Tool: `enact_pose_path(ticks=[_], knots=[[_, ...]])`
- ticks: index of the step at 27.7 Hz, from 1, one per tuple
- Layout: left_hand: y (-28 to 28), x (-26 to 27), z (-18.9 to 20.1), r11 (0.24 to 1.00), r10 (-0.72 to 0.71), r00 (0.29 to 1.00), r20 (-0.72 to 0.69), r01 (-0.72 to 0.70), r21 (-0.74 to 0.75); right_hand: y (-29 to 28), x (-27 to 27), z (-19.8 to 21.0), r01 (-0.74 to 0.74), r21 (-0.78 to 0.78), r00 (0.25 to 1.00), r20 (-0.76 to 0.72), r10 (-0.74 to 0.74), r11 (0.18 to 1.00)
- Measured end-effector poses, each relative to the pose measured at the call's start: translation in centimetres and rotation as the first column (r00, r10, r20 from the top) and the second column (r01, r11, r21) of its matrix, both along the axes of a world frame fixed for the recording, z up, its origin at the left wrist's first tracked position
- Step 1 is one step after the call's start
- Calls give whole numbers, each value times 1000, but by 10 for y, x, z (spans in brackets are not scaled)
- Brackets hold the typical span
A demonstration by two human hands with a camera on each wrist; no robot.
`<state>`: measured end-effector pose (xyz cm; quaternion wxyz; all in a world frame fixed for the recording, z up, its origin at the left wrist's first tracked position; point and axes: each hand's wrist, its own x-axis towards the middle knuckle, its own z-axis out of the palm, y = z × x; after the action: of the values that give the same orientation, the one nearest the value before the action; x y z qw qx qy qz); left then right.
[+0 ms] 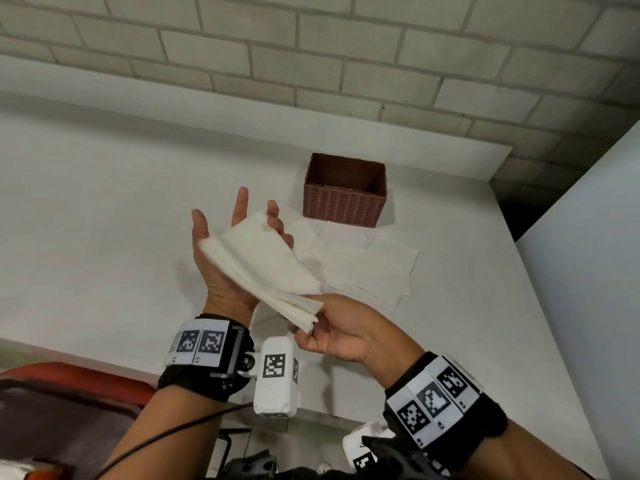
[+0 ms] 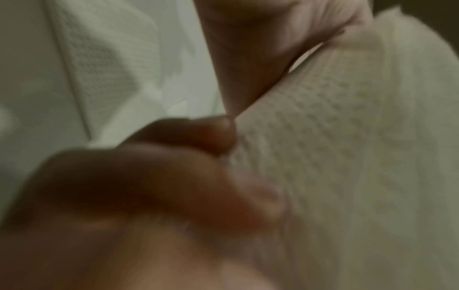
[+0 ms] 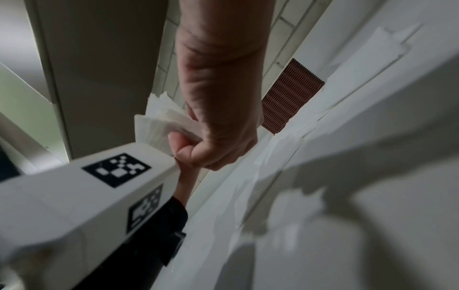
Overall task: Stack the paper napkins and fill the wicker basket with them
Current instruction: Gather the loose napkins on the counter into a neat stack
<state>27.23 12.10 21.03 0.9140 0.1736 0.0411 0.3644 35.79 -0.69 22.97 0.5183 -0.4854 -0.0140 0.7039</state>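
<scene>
A: Napkin stack [image 1: 263, 268] held above the tabletop [image 1: 104, 202]; right hand [image 1: 336, 330] pinches its near corner, left hand [image 1: 221, 268] lies flat underneath, fingers straight.

B: Handling?

A: Light, soft, sheets fan and slip; judge gripping across both edges.

B: Count?

A: One stack, one wicker basket [image 1: 344, 194]; roughly four loose napkins [image 1: 374, 268] just before it, overlapping, uncertain.

Quantities observed: one wicker basket [image 1: 345, 195]; one held stack of napkins [image 1: 263, 268], sheet count indeterminate; at least four loose napkins [image 1: 374, 268] overlapping on the table; two hands.
</scene>
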Motion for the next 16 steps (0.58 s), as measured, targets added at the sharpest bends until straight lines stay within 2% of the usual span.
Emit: enact_pose_path(ticks=[2,4,5,8,12,15,16], knots=[[-4,6,0,1000,-17,994,-104,15,-13,0,-1,1,41,57,998,38,-44,998],[-11,11,-5,1000,-2,957,-292,4,7,1,-1,0,135,129,986,82,-146,982],[-14,12,-7,1000,8,943,-333,0,23,2,-1,-1,170,152,976,107,-187,974],[-21,12,-12,999,-17,951,-308,31,38,3,4,-5,209,170,950,196,-241,963],[-22,7,-14,992,-120,966,-229,126,8,2,9,-7,89,98,936,333,-117,991],[-21,9,-12,993,-90,968,-234,68,-99,3,16,2,-31,35,946,324,18,999],[-21,11,-12,989,-74,967,-244,39,-144,4,23,4,-98,-8,926,367,94,995]])
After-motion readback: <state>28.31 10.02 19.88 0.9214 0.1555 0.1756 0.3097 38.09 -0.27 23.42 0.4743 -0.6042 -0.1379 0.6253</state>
